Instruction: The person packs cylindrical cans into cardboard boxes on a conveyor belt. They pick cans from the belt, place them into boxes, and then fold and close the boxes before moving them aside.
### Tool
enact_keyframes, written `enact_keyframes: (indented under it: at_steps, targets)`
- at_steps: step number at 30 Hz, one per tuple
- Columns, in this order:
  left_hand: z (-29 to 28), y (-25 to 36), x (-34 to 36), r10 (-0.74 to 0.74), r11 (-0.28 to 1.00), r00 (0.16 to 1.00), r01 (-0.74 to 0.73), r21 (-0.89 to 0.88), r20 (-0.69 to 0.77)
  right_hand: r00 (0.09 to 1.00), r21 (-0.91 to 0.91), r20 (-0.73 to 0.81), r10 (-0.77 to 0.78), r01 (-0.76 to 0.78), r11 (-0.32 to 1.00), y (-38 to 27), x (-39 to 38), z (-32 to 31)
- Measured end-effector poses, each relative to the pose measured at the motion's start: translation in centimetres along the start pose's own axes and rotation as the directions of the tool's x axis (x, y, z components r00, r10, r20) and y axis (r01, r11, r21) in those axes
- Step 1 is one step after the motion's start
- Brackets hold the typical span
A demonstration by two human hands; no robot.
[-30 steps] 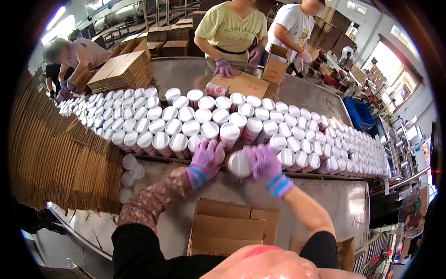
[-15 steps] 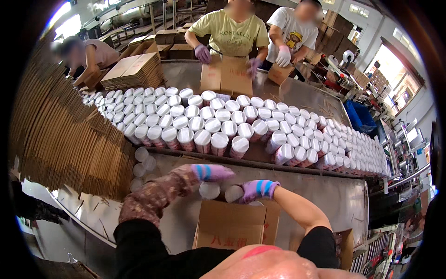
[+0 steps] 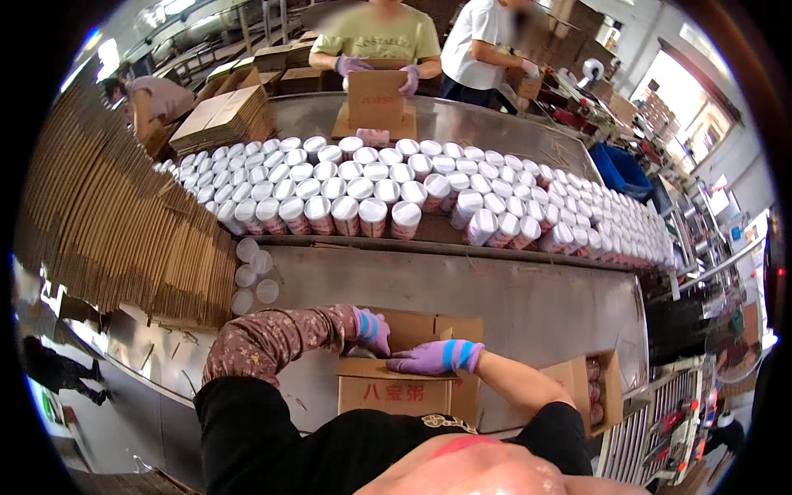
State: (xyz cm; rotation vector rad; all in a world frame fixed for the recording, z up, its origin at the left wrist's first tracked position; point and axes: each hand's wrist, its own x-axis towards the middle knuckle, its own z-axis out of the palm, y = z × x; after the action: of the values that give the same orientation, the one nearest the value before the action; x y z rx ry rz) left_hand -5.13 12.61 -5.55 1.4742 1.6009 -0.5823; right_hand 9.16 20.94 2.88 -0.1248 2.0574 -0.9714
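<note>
Box of brown cardboard [image 3: 394,396] stands open-topped on the grey metal bench [image 3: 528,305], probably for easy reach; purple-gloved left hand [image 3: 373,332] and purple-gloved right hand [image 3: 431,358] meet its opening, grips impossible to tell.

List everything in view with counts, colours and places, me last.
metal table: one, silver, centre
white-lidded cans: too many to count, pinkish sides, across the middle
loose round lids: about five, translucent, left
flat-cardboard stacks: several, brown, left
cartons: at least three, brown, front, lower right, far side
crate: one, blue, right
roller conveyor: one, grey, lower right
co-workers: at least three, yellow, white, mauve tops, far side
left grip: one, purple-gloved, at front carton
right grip: one, purple-gloved, on front carton
</note>
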Motion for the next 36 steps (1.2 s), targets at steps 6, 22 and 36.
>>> enact_keyframes:
  at_steps: [6,22,36]
  targets:
    - [-1.8,-3.1,6.2,0.353,0.869,0.875,-0.175,-0.463,0.332,0.979,0.003,-0.196,0.056,-0.057,0.998,0.5,-1.0,3.2]
    - [2.7,-0.9,-8.8,-0.232,0.736,0.458,-0.494,-0.463,-0.858,0.632,0.485,-0.774,0.038,0.554,0.677,6.7,-6.0,3.0]
    - [16.5,4.7,-4.7,-0.185,-0.617,0.977,-0.029,-0.786,0.109,0.504,0.695,-0.713,0.488,0.6,0.395,6.9,-2.1,13.9]
